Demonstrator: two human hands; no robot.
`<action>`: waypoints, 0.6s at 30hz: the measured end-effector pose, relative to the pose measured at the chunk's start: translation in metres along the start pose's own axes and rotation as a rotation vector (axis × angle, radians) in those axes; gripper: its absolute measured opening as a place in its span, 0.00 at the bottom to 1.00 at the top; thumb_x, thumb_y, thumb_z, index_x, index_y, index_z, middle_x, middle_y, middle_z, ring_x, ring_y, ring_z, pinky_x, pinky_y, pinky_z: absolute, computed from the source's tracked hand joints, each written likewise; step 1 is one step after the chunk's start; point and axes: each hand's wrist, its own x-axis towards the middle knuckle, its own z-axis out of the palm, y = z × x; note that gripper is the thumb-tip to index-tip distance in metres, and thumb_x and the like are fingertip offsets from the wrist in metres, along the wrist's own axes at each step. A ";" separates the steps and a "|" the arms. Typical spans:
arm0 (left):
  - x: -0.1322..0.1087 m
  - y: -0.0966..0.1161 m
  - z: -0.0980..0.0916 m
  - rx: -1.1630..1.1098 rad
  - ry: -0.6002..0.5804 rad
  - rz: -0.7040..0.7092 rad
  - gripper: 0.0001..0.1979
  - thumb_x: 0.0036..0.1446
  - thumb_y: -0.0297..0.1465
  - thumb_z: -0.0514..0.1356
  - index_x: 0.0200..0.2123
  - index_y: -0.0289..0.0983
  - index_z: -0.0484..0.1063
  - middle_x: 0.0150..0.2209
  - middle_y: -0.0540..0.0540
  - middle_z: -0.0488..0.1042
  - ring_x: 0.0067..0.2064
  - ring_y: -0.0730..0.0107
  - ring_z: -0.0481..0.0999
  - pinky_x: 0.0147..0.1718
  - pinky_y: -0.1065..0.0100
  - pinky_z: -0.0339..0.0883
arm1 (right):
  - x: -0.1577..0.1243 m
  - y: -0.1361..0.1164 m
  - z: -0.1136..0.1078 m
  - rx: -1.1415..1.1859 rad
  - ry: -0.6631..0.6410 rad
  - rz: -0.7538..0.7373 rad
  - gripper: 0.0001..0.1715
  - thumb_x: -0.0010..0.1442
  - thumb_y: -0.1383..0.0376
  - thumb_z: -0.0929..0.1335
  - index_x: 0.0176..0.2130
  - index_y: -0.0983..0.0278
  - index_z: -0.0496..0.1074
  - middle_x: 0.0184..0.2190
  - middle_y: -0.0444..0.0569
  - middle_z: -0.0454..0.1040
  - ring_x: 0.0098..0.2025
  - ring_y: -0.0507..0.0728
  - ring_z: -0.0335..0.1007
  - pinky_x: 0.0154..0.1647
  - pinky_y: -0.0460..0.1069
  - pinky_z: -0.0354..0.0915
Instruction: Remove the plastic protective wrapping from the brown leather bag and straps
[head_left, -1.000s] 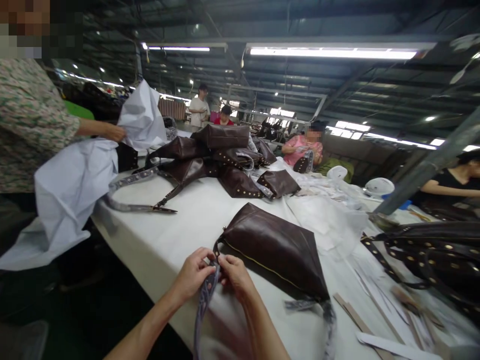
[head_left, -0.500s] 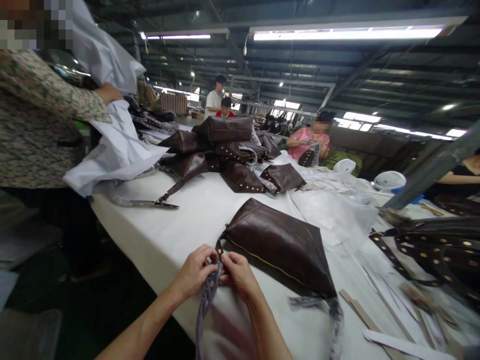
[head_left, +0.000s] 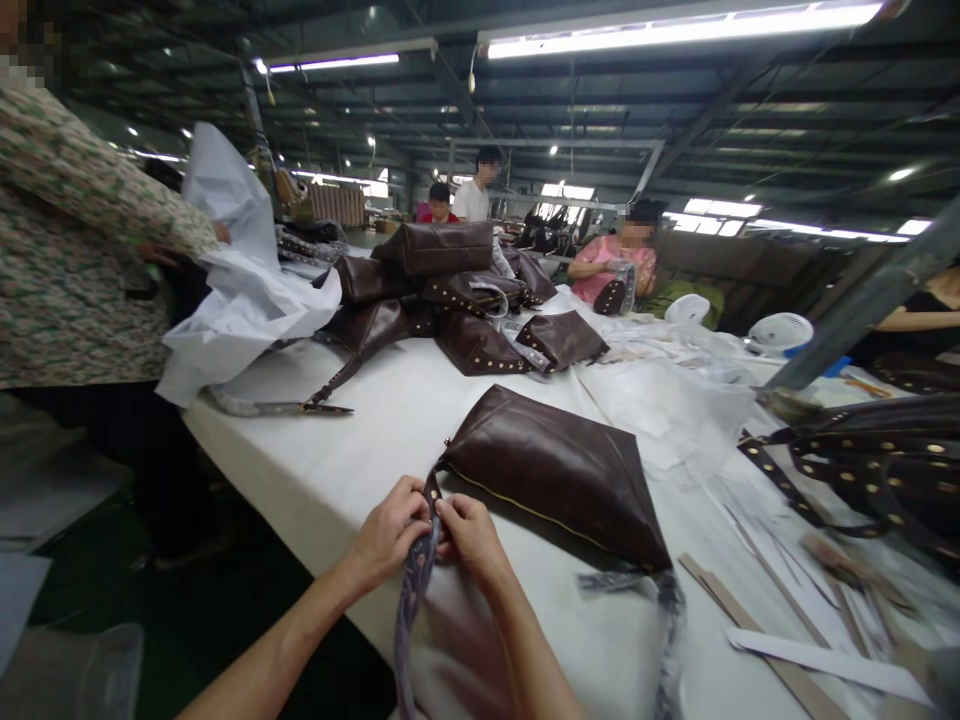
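— Brown leather bag (head_left: 559,470) flat on the white tabletop (head_left: 390,420); where's the grip?
— Left hand (head_left: 386,535) and right hand (head_left: 469,535), fingers pinched shut on its wrapped strap (head_left: 414,590) at the near corner.
— Handling?
— Probably soft, floppy, light; strap film looks slippery, so hold near the ring.

No writing, label, brand, number or sign can be read anywhere, neither on the dark brown bag (head_left: 559,470) and its wrapped strap (head_left: 415,590) nor on the white paper (head_left: 240,300) at the far side.
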 end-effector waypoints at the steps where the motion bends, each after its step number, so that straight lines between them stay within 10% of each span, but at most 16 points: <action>1: -0.001 0.000 0.000 -0.014 0.010 -0.003 0.05 0.53 0.25 0.51 0.26 0.39 0.62 0.40 0.46 0.65 0.41 0.66 0.67 0.41 0.66 0.63 | 0.001 0.002 0.001 -0.012 0.014 -0.003 0.26 0.45 0.45 0.71 0.23 0.64 0.65 0.14 0.39 0.65 0.15 0.49 0.63 0.14 0.44 0.62; 10: -0.004 -0.013 0.002 -0.423 -0.031 -0.183 0.04 0.50 0.30 0.58 0.30 0.37 0.65 0.51 0.43 0.65 0.47 0.64 0.68 0.43 0.67 0.64 | 0.002 0.002 0.000 -0.026 0.024 -0.014 0.24 0.46 0.47 0.71 0.24 0.65 0.67 0.15 0.39 0.65 0.15 0.49 0.62 0.13 0.44 0.61; 13: -0.013 -0.011 0.010 -0.669 0.015 -0.277 0.21 0.49 0.35 0.63 0.46 0.41 0.61 0.55 0.43 0.64 0.46 0.65 0.71 0.43 0.65 0.65 | -0.001 -0.003 -0.002 0.009 -0.011 -0.012 0.26 0.45 0.45 0.71 0.24 0.65 0.67 0.16 0.39 0.65 0.16 0.48 0.61 0.14 0.44 0.62; 18: -0.035 0.005 0.022 -0.968 -0.089 -0.564 0.25 0.50 0.50 0.61 0.43 0.38 0.65 0.39 0.43 0.75 0.39 0.64 0.76 0.40 0.64 0.66 | -0.007 -0.012 -0.007 0.112 -0.081 0.005 0.29 0.42 0.42 0.72 0.23 0.64 0.64 0.16 0.38 0.63 0.15 0.46 0.56 0.14 0.42 0.55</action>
